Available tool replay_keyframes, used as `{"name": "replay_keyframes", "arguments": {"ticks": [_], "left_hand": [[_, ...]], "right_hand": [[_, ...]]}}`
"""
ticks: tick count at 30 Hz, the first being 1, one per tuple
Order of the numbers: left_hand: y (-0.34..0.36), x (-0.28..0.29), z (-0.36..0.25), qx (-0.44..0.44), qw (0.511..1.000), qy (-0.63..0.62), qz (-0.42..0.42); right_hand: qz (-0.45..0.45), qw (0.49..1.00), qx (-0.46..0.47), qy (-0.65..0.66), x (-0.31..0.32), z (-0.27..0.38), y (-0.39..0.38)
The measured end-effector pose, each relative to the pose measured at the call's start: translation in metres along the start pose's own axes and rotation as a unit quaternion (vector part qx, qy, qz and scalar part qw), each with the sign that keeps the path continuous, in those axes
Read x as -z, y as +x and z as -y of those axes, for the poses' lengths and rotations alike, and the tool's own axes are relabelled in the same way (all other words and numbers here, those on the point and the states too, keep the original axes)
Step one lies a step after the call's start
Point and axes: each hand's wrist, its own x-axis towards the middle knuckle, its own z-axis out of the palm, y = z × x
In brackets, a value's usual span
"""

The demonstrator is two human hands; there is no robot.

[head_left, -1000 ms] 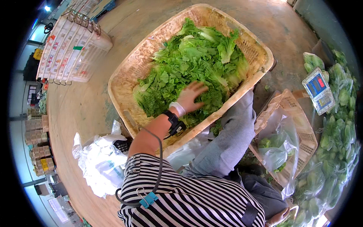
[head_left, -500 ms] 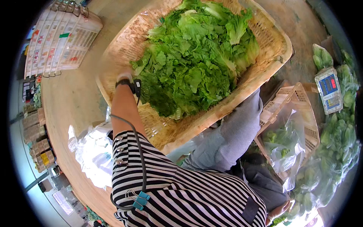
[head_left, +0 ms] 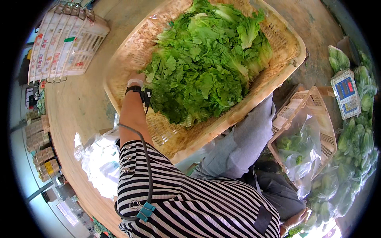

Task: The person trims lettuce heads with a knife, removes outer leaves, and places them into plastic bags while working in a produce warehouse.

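Leafy green lettuce [head_left: 206, 67] lies heaped in a large yellowish, dirt-stained plastic basket [head_left: 278, 71]. My left hand [head_left: 137, 78] is down inside the basket at the left side of the heap, against the leaves. A pale cuff and a black strap ring its wrist, and its fingers are hidden or blurred. At the lower right, my right hand [head_left: 294, 221] shows partly past my striped top, beside some green leaves. Whether its fingers hold anything cannot be made out.
A smaller crate [head_left: 325, 135] lined with clear plastic stands right of my leg. Bagged green vegetables [head_left: 353, 146] and a digital scale [head_left: 345, 94] are along the right. Stacked white crates [head_left: 67, 43] stand far left; clear plastic bags [head_left: 99, 162] lie left of my arm.
My left hand has shifted slightly right and down, close against the lettuce. The leaves along the left edge of the heap have moved a little. My right hand stays nearly in place.
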Motion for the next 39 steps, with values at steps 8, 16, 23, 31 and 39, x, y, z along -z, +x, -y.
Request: {"name": "replay_keyframes", "arguments": {"ticks": [8, 16, 23, 31, 39], "left_hand": [[-0.092, 0.048, -0.005, -0.080, 0.947, -0.274, 0.146], [-0.133, 0.049, 0.004, -0.138, 0.970, -0.149, 0.134], [-0.176, 0.041, 0.027, -0.129, 0.953, -0.273, -0.034], [-0.282, 0.110, 0.032, -0.243, 0.851, -0.462, -0.062], [-0.342, 0.077, -0.058, -0.379, 0.488, -0.762, 0.194]], "right_hand": [[0.044, 0.994, -0.077, -0.062, 0.007, 0.020, -0.002], [0.050, 0.991, -0.103, -0.074, 0.006, 0.017, -0.003], [0.046, 0.995, -0.083, 0.024, 0.002, 0.010, 0.001], [0.028, 0.993, -0.072, 0.091, 0.000, -0.009, -0.008], [-0.045, 0.996, 0.020, 0.071, 0.014, 0.044, -0.028]]}}
